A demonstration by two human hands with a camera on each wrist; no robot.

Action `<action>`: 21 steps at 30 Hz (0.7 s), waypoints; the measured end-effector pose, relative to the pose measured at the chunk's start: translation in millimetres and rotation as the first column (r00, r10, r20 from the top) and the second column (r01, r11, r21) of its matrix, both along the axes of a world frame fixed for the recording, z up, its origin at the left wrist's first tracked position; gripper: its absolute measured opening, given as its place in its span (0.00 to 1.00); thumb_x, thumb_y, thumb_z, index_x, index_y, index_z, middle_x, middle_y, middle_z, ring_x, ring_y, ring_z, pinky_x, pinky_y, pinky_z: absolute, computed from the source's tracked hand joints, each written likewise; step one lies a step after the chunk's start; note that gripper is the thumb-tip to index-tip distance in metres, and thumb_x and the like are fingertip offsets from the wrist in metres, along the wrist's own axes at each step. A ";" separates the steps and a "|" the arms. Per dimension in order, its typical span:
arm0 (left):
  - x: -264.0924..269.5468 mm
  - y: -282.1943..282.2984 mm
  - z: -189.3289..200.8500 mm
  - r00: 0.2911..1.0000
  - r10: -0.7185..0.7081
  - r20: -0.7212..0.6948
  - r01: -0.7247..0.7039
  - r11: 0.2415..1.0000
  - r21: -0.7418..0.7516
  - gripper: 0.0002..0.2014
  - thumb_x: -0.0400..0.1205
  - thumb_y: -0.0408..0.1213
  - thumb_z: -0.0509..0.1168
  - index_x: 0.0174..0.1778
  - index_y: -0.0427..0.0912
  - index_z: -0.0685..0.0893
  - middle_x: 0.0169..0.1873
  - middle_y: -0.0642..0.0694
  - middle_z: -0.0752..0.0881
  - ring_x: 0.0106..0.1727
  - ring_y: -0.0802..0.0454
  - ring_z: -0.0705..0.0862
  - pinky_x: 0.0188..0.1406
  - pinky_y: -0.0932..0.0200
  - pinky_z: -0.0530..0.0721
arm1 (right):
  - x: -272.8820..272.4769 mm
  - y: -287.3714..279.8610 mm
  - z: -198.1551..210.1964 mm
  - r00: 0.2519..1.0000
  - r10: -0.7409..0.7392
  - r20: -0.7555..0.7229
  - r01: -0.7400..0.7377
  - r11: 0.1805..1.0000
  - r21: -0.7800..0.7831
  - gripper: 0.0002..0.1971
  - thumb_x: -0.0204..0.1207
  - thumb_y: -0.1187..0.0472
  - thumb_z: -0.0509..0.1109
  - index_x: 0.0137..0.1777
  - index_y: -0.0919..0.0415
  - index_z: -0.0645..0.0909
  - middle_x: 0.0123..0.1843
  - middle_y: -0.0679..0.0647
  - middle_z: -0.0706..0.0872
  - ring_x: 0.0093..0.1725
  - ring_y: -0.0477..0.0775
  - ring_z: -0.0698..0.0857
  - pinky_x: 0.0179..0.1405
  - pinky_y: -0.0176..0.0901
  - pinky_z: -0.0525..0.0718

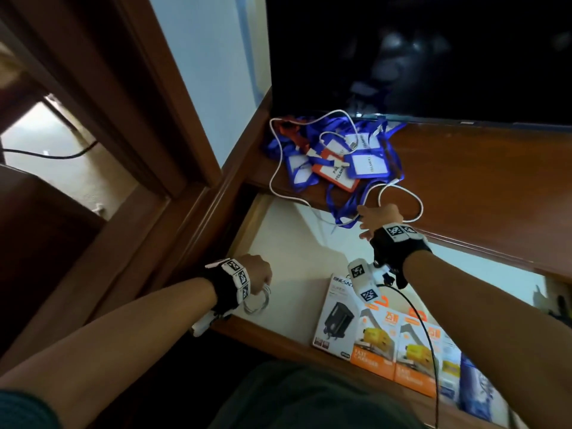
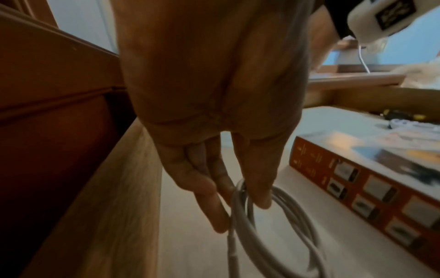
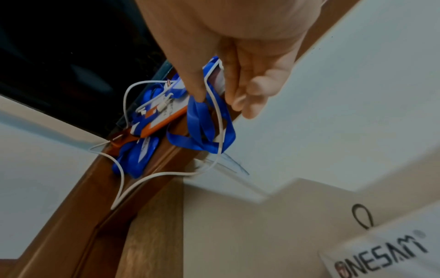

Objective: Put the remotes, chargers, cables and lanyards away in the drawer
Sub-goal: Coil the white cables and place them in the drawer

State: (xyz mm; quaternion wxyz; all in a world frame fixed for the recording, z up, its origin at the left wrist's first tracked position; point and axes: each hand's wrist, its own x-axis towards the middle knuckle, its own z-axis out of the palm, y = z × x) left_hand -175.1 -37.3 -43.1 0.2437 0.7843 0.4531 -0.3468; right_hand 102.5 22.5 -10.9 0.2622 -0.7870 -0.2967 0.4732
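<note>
The drawer (image 1: 294, 243) stands open below the wooden cabinet top (image 1: 479, 181). My left hand (image 1: 260, 274) is low in its left end and pinches a coiled white cable (image 1: 257, 301) between thumb and fingers (image 2: 214, 216); the coil (image 2: 285, 235) hangs just above the drawer floor (image 2: 190, 254). My right hand (image 1: 371, 218) reaches to the cabinet's front edge, where a loose white cable (image 1: 275, 168) winds over a heap of blue and orange lanyards (image 1: 340, 159) with badge holders. Its thumb and fingers (image 3: 243, 94) close on that cable (image 3: 123, 180) among the blue straps (image 3: 202, 131).
Charger boxes lie in the drawer's front right: a white ONESAM box (image 1: 335, 317) and orange ones (image 1: 380, 345). Small dark items sit at the drawer's right end (image 1: 554, 301). A dark TV screen (image 1: 433, 57) stands behind the lanyards. A wooden frame borders the left.
</note>
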 end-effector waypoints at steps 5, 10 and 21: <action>-16.3 -1.7 -16.2 0.971 -0.200 -0.131 0.205 0.978 0.030 0.10 0.77 0.32 0.65 0.51 0.41 0.88 0.51 0.40 0.88 0.47 0.43 0.87 0.49 0.53 0.87 | -5.4 11.2 1.5 0.991 -0.094 0.100 0.101 0.993 -0.066 0.10 0.71 0.66 0.68 0.45 0.75 0.83 0.39 0.65 0.90 0.29 0.65 0.90 0.28 0.49 0.88; -9.1 -1.8 -31.6 0.943 -0.271 -0.196 0.292 0.952 0.090 0.12 0.82 0.27 0.57 0.56 0.34 0.83 0.58 0.38 0.83 0.56 0.41 0.84 0.48 0.54 0.79 | -8.2 13.7 -6.5 0.981 -0.057 0.186 0.068 0.996 -0.052 0.13 0.69 0.62 0.69 0.46 0.74 0.83 0.38 0.65 0.89 0.27 0.64 0.89 0.28 0.50 0.89; -5.2 3.8 -43.9 0.921 -0.296 -0.255 0.321 0.945 0.065 0.15 0.82 0.22 0.55 0.61 0.29 0.81 0.62 0.36 0.81 0.60 0.39 0.83 0.54 0.53 0.81 | 4.6 17.9 -11.9 0.948 0.116 0.296 -0.108 0.993 -0.043 0.11 0.70 0.60 0.71 0.48 0.67 0.83 0.45 0.59 0.89 0.40 0.59 0.89 0.24 0.39 0.85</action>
